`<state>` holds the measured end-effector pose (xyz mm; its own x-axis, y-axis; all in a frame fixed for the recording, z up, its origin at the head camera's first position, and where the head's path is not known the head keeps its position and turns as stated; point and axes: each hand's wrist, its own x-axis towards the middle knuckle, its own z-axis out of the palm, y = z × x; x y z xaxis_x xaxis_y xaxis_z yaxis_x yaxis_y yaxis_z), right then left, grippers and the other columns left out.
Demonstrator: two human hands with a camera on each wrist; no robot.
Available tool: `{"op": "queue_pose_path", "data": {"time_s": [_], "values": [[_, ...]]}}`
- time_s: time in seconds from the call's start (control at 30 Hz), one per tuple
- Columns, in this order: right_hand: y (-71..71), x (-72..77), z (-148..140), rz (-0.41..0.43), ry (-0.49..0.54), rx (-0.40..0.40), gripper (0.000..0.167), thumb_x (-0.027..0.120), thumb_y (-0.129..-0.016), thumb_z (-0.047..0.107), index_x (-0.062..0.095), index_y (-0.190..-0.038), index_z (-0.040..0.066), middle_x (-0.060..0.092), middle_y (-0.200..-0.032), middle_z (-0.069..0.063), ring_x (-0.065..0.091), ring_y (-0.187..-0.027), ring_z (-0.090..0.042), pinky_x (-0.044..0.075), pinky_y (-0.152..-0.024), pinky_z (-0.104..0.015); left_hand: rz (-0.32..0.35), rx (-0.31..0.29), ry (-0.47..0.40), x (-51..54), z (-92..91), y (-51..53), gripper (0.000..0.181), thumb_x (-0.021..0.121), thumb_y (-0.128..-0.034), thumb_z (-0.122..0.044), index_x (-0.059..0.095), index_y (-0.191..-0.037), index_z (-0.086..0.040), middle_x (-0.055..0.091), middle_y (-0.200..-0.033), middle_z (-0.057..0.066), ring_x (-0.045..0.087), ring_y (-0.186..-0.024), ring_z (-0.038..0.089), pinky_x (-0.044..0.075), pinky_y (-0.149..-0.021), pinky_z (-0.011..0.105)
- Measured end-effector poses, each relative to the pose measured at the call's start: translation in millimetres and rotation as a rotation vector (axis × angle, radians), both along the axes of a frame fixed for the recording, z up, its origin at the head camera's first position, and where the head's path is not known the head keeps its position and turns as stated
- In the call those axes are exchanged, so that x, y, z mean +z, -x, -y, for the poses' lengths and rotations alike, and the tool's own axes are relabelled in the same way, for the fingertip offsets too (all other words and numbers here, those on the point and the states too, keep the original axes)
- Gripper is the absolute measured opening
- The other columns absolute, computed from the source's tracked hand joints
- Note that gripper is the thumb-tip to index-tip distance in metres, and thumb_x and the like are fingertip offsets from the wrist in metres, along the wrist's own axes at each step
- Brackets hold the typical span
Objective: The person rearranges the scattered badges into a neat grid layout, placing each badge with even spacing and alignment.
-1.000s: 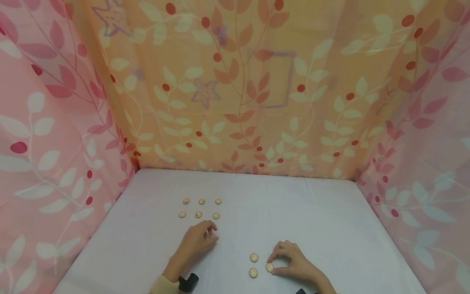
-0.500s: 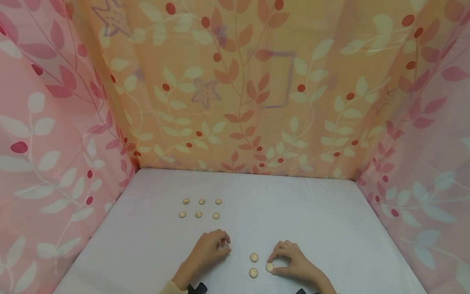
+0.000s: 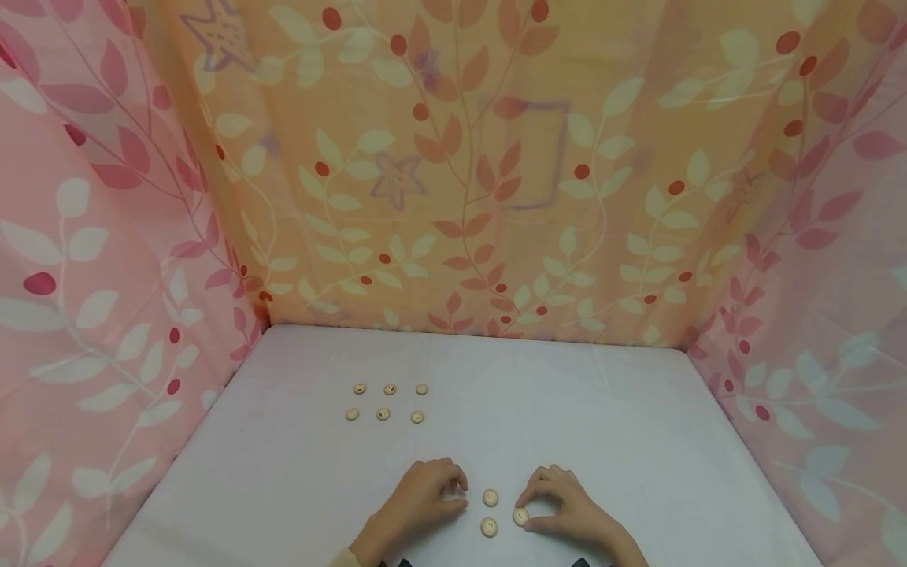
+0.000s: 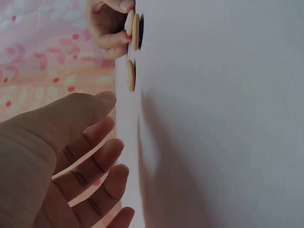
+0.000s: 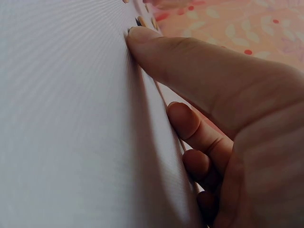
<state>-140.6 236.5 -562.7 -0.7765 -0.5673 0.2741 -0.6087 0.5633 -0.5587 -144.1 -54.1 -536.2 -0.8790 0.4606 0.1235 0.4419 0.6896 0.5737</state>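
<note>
In the head view my right hand [image 3: 567,505] pinches a small round wooden disc [image 3: 520,516] between thumb and index finger, at the table surface. Two similar pale discs lie just left of it: an upper disc [image 3: 490,498] and a lower disc [image 3: 489,528]. My left hand [image 3: 428,499] hovers a little left of this pair, its fingers loosely bent and nothing between them. The left wrist view has the relaxed left fingers [image 4: 110,154] apart from the nearest disc [image 4: 131,75]. In the right wrist view the thumb [image 5: 156,45] hides most of the held disc.
Farther back on the white table [image 3: 567,409], several more wooden discs [image 3: 383,413] lie in two rows at the left. Some carry dark marks. Patterned cloth walls [image 3: 460,236] stand behind the table and on both sides.
My left hand has moved right and toward the front edge, from below the rows of discs to beside the two loose ones. The right hand and its disc have stayed in place.
</note>
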Motion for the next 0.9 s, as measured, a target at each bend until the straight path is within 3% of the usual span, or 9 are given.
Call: {"op": "queue_pose_path", "data": {"time_s": [0.3, 0.53, 0.9], "values": [[0.5, -1.6, -1, -0.012, -0.001, 0.005, 0.021, 0.073, -0.074, 0.043, 0.064, -0.092, 0.040, 0.055, -0.093, 0.023, 0.043, -0.085, 0.000, 0.030, -0.074, -0.027, 0.004, -0.087, 0.018, -0.4, -13.8, -6.3, 0.018, 0.074, -0.0726, -0.039, 0.066, -0.085, -0.030, 0.052, -0.073, -0.022, 0.045, -0.065, -0.005, 0.036, -0.067, 0.023], [0.3, -1.3, -1, 0.011, 0.008, 0.017, 0.022, 0.072, -0.074, 0.042, 0.063, -0.094, 0.039, 0.054, -0.094, 0.021, 0.042, -0.086, -0.001, 0.029, -0.075, -0.028, 0.061, -0.137, 0.054, 2.4, -20.1, -11.4, 0.024, 0.072, -0.0726, -0.049, 0.065, -0.088, -0.032, 0.050, -0.074, -0.023, 0.043, -0.067, -0.004, 0.036, -0.069, 0.025], [0.3, -1.1, -1, 0.005, -0.010, 0.016, 0.022, 0.072, -0.074, 0.043, 0.063, -0.094, 0.040, 0.053, -0.093, 0.022, 0.041, -0.085, 0.001, 0.029, -0.074, -0.027, 0.009, -0.194, 0.119, -0.5, -26.1, -12.1, 0.019, 0.074, -0.0720, -0.043, 0.066, -0.087, -0.034, 0.048, -0.074, -0.025, 0.040, -0.063, -0.004, 0.032, -0.068, 0.023]]}}
